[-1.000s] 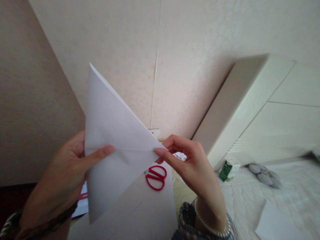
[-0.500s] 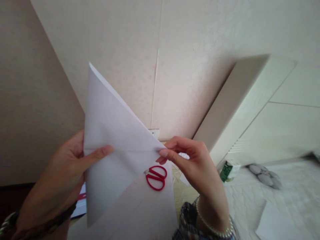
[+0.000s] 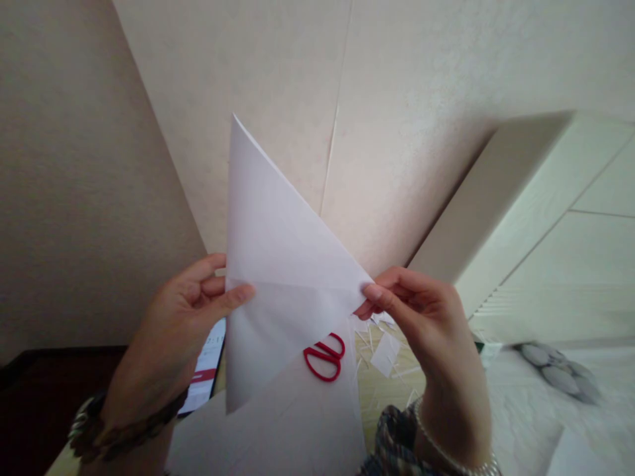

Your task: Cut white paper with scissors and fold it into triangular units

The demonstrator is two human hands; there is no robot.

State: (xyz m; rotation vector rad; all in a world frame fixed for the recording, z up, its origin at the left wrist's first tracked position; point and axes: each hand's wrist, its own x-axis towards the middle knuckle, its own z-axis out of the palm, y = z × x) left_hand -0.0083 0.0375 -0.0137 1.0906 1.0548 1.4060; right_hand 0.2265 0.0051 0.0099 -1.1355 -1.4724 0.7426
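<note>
A sheet of white paper (image 3: pixel 282 244), folded to a slanting edge with a point at the top, is held up between both hands. My left hand (image 3: pixel 193 304) pinches its left edge, thumb in front and fingers behind. At the right corner, the thumb and fingers of my right hand (image 3: pixel 417 311) close on the paper. Below it, red-handled scissors (image 3: pixel 325 360) lie on a white sheet (image 3: pixel 278 430); their blades are hidden behind the raised paper.
A phone with a lit screen (image 3: pixel 206 370) lies left of the sheet. Paper scraps (image 3: pixel 385 354) are scattered on the wooden tabletop (image 3: pixel 372 393). A wall stands behind, with a pale panelled cabinet (image 3: pixel 536 225) at right. Grey rounded shapes (image 3: pixel 558 370) sit on a white quilted surface.
The view has turned left, so everything sits further right. Both hands still grip the paper, and its front layers lie closer together along the slanting edge. More scraps and phone now show.
</note>
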